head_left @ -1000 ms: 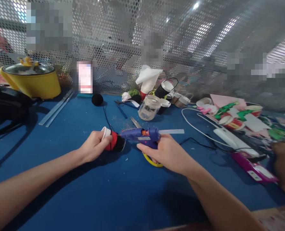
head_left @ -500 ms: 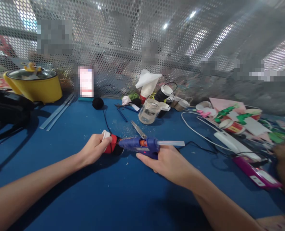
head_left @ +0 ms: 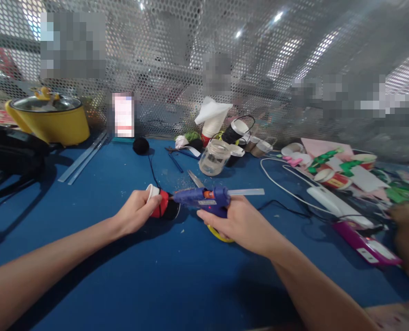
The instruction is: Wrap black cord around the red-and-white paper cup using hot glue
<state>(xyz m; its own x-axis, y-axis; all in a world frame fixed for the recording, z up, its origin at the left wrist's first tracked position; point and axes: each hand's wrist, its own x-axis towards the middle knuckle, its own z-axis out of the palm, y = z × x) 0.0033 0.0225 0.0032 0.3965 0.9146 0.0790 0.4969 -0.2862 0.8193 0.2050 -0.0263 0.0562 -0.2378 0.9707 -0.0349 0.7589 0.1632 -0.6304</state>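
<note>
Left hand (head_left: pixel 137 211) gripping cup (head_left: pixel 165 208) (red, partly black), right hand (head_left: pixel 242 225) grasping glue gun (head_left: pixel 200 197)

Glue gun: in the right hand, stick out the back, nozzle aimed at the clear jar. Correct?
Wrong target: the head view shows the nozzle aimed at the red-black cup in the left hand, not the jar. The glue gun is in the right hand, stick out the back.

I note a yellow pot (head_left: pixel 64 122) toward the far left corner of the tabletop (head_left: pixel 121 285); lit phone (head_left: pixel 123 115) upright by its far edge; clear jar (head_left: pixel 211 163) nearer in.
</note>
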